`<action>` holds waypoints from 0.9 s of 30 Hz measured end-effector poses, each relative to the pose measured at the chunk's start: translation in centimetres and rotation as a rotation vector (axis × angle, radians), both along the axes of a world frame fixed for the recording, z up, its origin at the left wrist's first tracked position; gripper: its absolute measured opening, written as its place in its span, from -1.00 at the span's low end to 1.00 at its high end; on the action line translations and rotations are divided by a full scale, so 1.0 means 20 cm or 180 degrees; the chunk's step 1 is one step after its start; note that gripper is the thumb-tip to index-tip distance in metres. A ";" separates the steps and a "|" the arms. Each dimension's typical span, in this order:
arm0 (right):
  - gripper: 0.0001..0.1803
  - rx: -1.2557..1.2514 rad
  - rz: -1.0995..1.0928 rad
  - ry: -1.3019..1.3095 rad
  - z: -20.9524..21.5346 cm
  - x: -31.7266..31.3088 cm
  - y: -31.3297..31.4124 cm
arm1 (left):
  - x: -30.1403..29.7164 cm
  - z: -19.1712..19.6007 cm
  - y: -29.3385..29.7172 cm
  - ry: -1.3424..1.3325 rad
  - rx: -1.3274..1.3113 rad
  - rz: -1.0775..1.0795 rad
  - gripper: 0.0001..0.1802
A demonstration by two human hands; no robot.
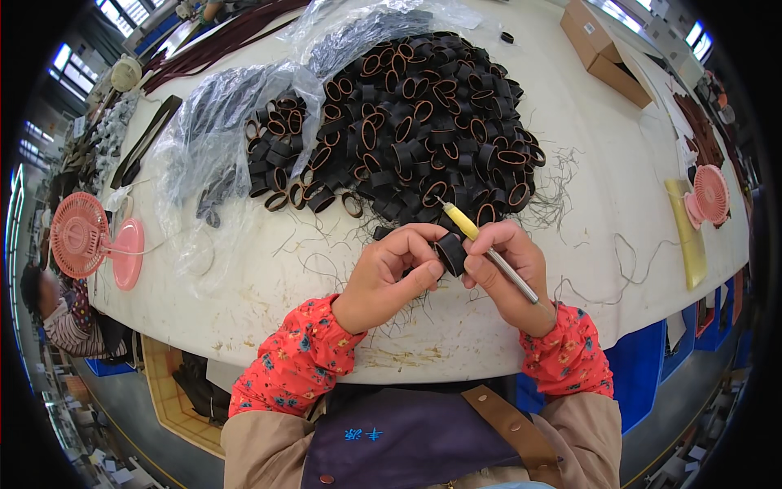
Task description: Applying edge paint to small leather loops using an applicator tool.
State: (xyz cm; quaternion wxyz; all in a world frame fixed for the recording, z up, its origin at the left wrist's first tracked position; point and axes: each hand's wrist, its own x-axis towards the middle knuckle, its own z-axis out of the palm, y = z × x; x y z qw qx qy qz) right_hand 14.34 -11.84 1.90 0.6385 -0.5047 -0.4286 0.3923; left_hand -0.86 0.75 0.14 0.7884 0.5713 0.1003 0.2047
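Observation:
Near the front of the table my left hand (387, 275) pinches a small black strap loop (450, 254) between thumb and fingers. A second black piece partly shows behind those fingers. My right hand (513, 281) is closed round a slim pen-like tool (462, 221) with a yellow section, a silver shaft and a thin metal tip. This tip points up and left, away from the loop. The right fingertips also touch the loop's right side. Just beyond both hands lies a big heap of black loops (423, 138) with brownish edges.
Clear plastic sheeting (236, 106) covers part of the heap. Loose threads (554, 196) litter the white table (269, 326). Pink fans stand left (80, 234) and right (711, 194), near a yellow strip (687, 236). A cardboard box (603, 53) is far right; another person (73, 326) sits left.

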 end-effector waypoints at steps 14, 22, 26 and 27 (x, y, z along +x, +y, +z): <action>-0.74 0.0604 -0.0503 -0.0285 0.02 0.05 0.01 | 0.01 -0.01 0.01 -0.0138 0.0335 0.0615 -0.96; -0.79 0.0508 -0.0227 -0.0245 0.00 0.04 -0.02 | 0.01 -0.04 0.01 0.0007 0.0911 0.1022 -0.94; -0.78 0.0433 -0.0262 -0.0317 0.00 0.04 -0.02 | 0.02 -0.03 0.00 -0.0095 0.1146 0.1076 -0.93; -0.78 0.0449 -0.0264 -0.0311 0.00 0.04 -0.02 | 0.02 -0.04 0.00 -0.0077 0.1237 0.1084 -0.93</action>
